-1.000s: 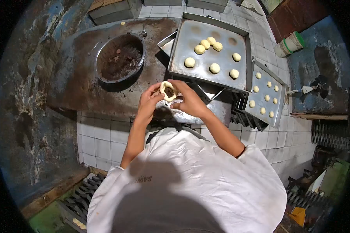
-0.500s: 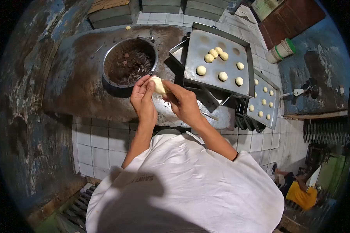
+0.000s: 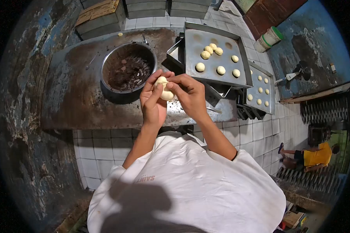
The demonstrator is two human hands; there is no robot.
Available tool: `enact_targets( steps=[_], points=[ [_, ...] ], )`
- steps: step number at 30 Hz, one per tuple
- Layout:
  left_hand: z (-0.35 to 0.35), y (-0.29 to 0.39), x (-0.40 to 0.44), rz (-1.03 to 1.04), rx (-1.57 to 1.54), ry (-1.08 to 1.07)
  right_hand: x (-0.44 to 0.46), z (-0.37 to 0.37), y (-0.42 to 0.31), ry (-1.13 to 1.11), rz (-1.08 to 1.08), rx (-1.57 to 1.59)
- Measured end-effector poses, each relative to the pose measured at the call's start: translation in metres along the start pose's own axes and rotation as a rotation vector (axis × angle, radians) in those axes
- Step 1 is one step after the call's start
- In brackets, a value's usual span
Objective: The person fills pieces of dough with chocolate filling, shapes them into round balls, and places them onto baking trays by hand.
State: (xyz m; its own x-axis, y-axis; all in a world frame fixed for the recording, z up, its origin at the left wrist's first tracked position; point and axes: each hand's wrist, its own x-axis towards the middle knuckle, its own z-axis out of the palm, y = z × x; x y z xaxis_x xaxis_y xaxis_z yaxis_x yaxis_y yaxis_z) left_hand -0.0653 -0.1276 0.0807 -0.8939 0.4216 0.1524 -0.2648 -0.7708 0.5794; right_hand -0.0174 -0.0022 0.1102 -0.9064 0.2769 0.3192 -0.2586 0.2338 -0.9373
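Above the front part of the table (image 3: 72, 87), near the bowl, the dough (image 3: 167, 94) sits between both hands, clear of the tabletop. A second ago it was an open ring with a dark hollow; now no hollow shows, and the piece is a pale, rounded lump, narrower towards its far end. Its mouth looks drawn together, so I judge the closing well along, though whether the seam is tight I cannot tell.

The left hand (image 3: 153, 99) cups the dough from the left, its thumb pressed against it and its fingers curled round the far side. The right hand (image 3: 191, 92) pinches it from the right, thumb and forefinger closed on its upper part; the other fingers fold behind, partly hidden.

Just beyond the left hand stands the bowl (image 3: 109, 62), with dark filling (image 3: 134, 72) in it. To the right, the near tray (image 3: 194, 50) bears eight balls (image 3: 221, 70), four clustered, and a lower tray (image 3: 254, 86) bears more. At far right, a person in yellow (image 3: 317, 157) now shows more fully than half a second ago.
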Motion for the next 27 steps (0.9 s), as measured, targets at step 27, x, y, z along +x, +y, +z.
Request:
enact_targets(
  steps=[27],
  points=[
    [-0.016,-0.001,-0.012,-0.111,-0.03,0.286,-0.01,0.021,0.01,0.037,-0.132,-0.393]
  ],
)
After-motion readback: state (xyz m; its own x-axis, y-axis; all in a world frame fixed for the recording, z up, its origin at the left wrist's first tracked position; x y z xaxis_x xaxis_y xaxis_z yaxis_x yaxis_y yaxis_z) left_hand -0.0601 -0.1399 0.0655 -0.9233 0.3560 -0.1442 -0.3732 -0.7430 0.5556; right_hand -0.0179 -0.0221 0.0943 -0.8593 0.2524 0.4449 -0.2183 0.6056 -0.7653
